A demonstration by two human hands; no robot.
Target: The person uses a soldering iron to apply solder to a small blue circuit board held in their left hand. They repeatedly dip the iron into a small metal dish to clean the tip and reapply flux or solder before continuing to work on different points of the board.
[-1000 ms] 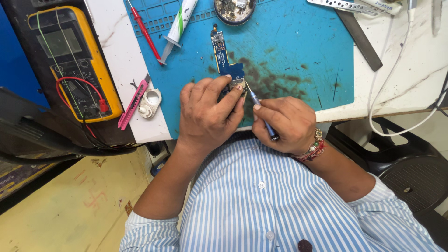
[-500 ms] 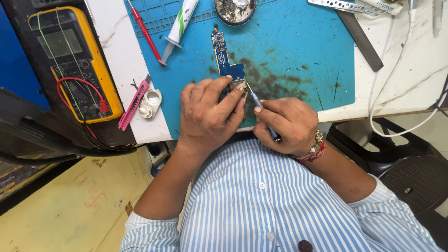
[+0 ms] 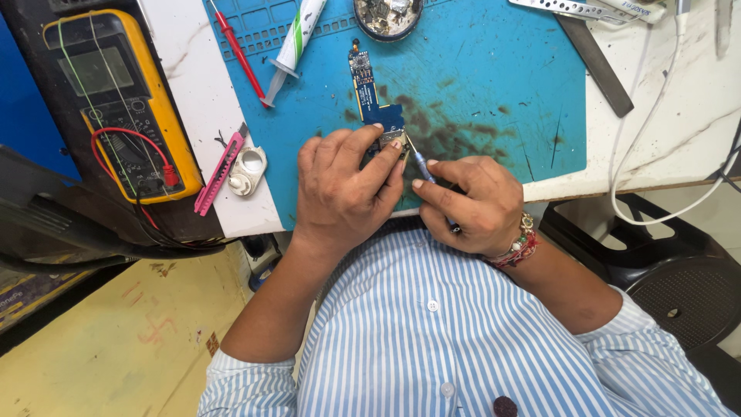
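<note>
The small blue circuit board is lying on the blue mat, and its near end is pinned under the closed fingers of the left hand. A thin tool is gripped pen-style in the right hand, its tip set against the board's near end. A syringe is seen beyond, a yellow meter well left.

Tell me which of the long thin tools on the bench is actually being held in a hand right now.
The thin metal-tipped tool in the right hand, its tip at the blue circuit board. The red probe, syringe and pink tool lie untouched.
</note>
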